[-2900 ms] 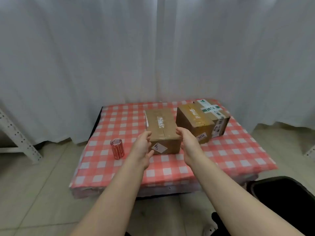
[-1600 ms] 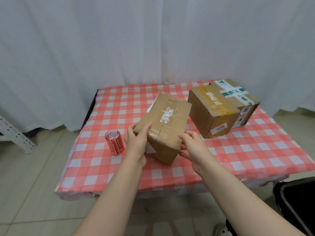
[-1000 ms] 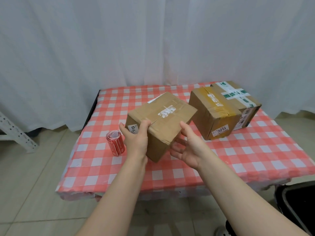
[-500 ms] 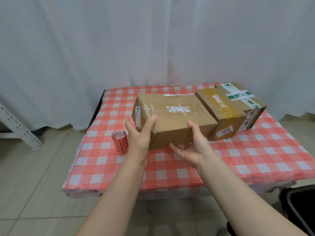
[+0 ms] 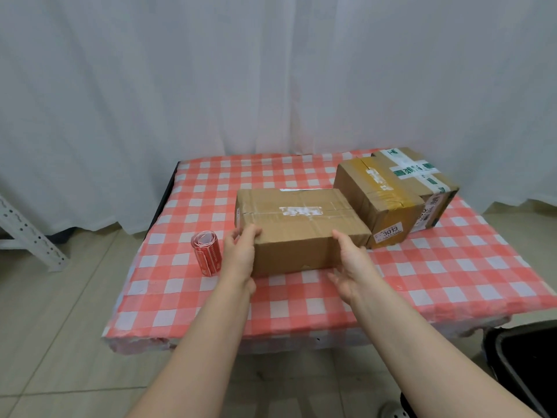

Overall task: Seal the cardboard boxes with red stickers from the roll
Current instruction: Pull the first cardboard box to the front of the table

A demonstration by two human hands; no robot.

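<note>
Brown box (image 5: 301, 227) lies flat beside yellow-taped box (image 5: 380, 198) and green-taped box (image 5: 422, 173); red sticker roll (image 5: 208, 258) stands left.

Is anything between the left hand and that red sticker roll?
Nothing visible. The sticker roll stands on the cloth just left of the left hand, which holds a corner of the front box.

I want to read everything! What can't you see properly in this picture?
Head view only:
Sticker roll: its print is too small, blurred.
Green-taped box: side label blurred, partly behind the 3013 box.
Black bin: cut off by the bottom right corner.
Near box: left-end label seen edge-on.
</note>
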